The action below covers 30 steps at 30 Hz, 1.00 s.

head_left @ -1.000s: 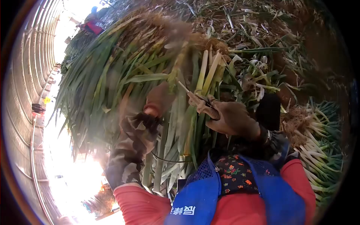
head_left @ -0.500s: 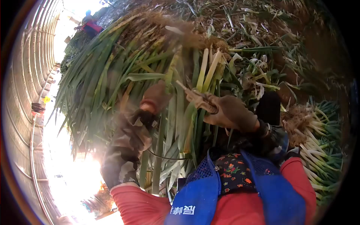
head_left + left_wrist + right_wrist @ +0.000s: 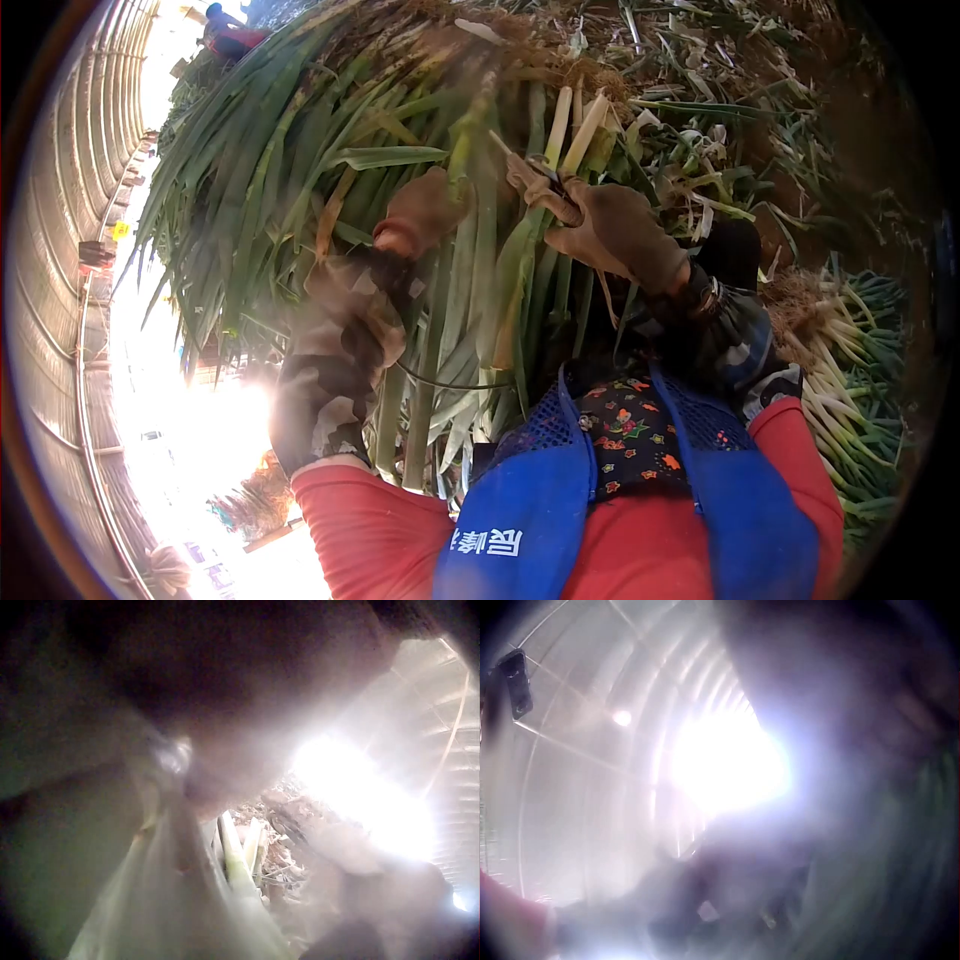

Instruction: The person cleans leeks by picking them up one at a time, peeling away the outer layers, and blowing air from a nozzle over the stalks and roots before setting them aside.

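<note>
In the head view my gloved left hand (image 3: 427, 208) grips a long green onion (image 3: 466, 150), its root end pointing away from me. Across from it, my gloved right hand (image 3: 620, 230) holds what looks like an air blow gun (image 3: 537, 188). The gun's thin nozzle points at the onion stalk. Two pale trimmed stalks (image 3: 583, 137) stand out just beyond the gun. Blurred leaves (image 3: 180, 892) fill the lower part of the left wrist view. Glare and blur hide most of the right hand's work in the right wrist view.
A big heap of green onions (image 3: 240, 190) spreads to the left. Stripped leaves and skins (image 3: 690, 60) litter the ground ahead. Cleaned onions (image 3: 850, 390) lie in a row at right. A thin dark hose or cord (image 3: 450, 384) curves below my left hand. Another person (image 3: 228, 35) is far left.
The head view has tilted, so heap and hands sit higher in frame. My left hand keeps its grip on the onion and the right keeps the gun beside it.
</note>
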Each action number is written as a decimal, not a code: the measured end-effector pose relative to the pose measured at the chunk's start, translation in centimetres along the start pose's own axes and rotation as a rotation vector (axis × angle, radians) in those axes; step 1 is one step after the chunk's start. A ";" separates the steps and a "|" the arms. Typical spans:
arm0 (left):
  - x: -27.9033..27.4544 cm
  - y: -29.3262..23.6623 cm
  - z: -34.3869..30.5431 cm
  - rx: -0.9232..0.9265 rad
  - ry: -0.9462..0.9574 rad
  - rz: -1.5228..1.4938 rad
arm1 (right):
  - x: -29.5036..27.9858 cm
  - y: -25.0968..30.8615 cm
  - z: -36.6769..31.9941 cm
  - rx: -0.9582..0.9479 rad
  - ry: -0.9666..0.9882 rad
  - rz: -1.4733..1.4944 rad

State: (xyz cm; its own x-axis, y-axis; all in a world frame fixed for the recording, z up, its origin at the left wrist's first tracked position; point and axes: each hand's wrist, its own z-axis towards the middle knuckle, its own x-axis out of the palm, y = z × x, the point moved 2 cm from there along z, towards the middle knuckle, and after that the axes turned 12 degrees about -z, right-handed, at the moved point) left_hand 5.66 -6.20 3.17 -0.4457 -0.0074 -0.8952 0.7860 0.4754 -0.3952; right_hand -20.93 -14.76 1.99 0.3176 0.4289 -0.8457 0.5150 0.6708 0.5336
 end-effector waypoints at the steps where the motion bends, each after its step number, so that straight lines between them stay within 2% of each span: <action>1: 0.2 0.4 0.1 0.011 -0.021 0.008 | 0.2 0.1 -0.1 -0.008 0.009 -0.006; 3: 0.5 0.8 0.1 0.032 -0.064 0.021 | 0.8 0.3 -0.4 -0.025 0.029 -0.020; 6: -0.2 0.8 -0.7 -0.058 0.049 -0.081 | 1.4 0.7 -0.5 -0.063 -0.031 -0.015; 9: -0.1 0.6 -0.7 0.015 0.062 -0.084 | 2.2 -0.8 0.8 -0.087 -0.099 -0.100; 12: 0.9 1.6 -1.1 -0.001 0.016 -0.157 | 0.2 0.9 -0.3 0.014 0.062 -0.117; 15: 0.3 0.9 -1.6 -0.103 0.087 -0.101 | 1.4 1.2 -2.4 -0.109 -0.011 -0.080; 18: 1.0 1.2 -2.2 -0.006 -0.004 -0.085 | 2.4 0.4 -1.2 -0.031 0.024 -0.136; 21: 1.8 1.1 -2.7 -0.012 -0.035 -0.096 | 1.8 0.3 -1.1 0.021 -0.023 -0.035; 24: 2.3 0.5 -3.4 -0.027 -0.033 -0.059 | 1.9 1.3 -2.4 -0.085 0.007 -0.079; 27: 3.5 0.7 -3.7 -0.049 -0.034 -0.102 | 3.7 0.5 -1.2 -0.102 -0.106 -0.091; 29: 4.1 0.6 -4.3 0.106 -0.052 -0.099 | 4.9 -0.8 0.3 -0.024 -0.122 -0.128; 30: 4.0 0.2 -4.5 0.101 -0.044 -0.089 | 4.5 -0.6 0.7 0.019 -0.129 -0.146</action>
State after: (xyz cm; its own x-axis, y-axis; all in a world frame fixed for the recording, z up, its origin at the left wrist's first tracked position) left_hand 2.13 -2.19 0.39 -0.4981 -0.0856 -0.8629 0.7842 0.3802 -0.4904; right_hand -19.22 -13.63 -2.11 0.3376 0.2460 -0.9086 0.5774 0.7082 0.4063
